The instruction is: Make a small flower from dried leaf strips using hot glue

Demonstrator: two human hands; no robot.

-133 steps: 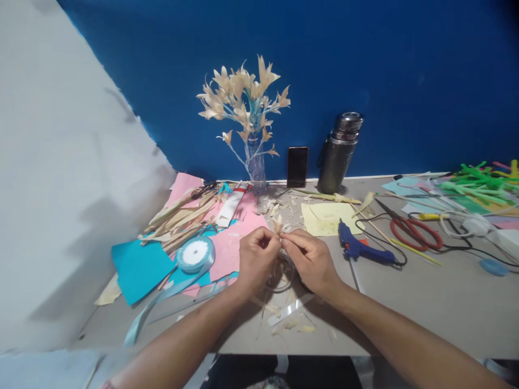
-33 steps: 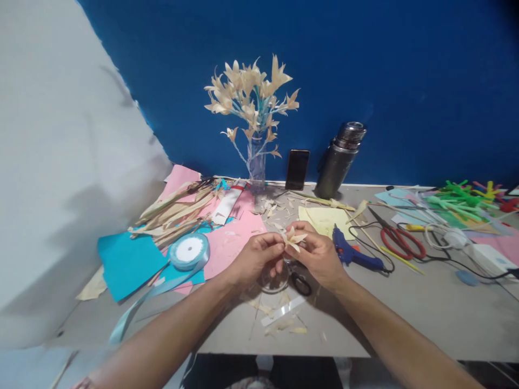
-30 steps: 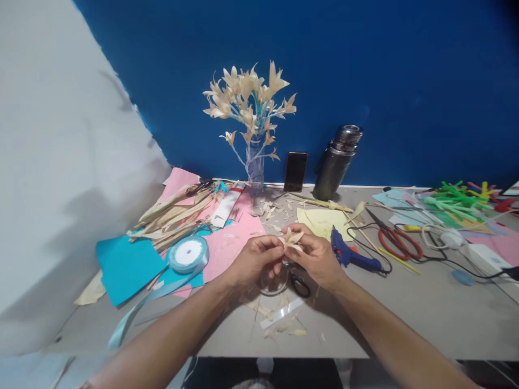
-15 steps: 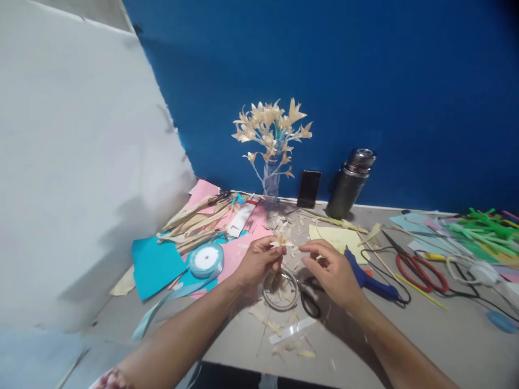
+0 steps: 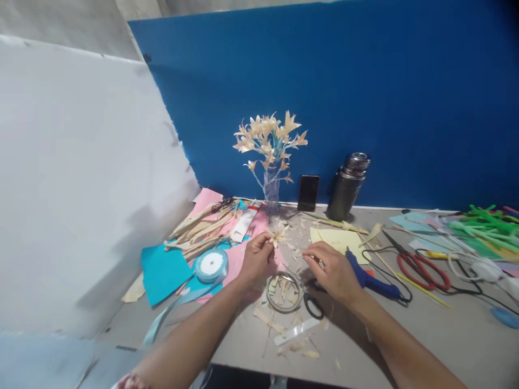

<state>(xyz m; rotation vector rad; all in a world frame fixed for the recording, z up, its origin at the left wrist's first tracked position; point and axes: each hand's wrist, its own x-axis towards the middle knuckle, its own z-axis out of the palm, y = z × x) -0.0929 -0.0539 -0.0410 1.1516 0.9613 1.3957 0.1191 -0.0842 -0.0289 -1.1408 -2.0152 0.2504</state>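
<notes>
My left hand (image 5: 257, 259) pinches a small cream-coloured flower (image 5: 279, 235) with pointed petals, which faces up from its fingertips. To its right, apart from the flower, is my right hand (image 5: 332, 273); thumb and forefinger are pressed together, and whatever lies between them is too small to make out. Below the hands, a metal ring-shaped object (image 5: 284, 292) lies among dry petal scraps, beside the black handle of a pair of scissors (image 5: 313, 306). A blue glue gun (image 5: 371, 281) rests just beyond my right hand.
At the back stand a vase (image 5: 271, 189) of similar flowers, a phone (image 5: 308, 193) and a steel flask (image 5: 348, 186). Ribbon spool (image 5: 211, 265), coloured paper and dried husk strips (image 5: 203, 224) lie left. Red-handled scissors (image 5: 421, 270), cords and green pipe cleaners (image 5: 482, 229) lie right.
The flower in my left hand has turned so its petals show more openly. My right hand's fingers have come together, slightly farther from the flower. The camera view has shifted a little.
</notes>
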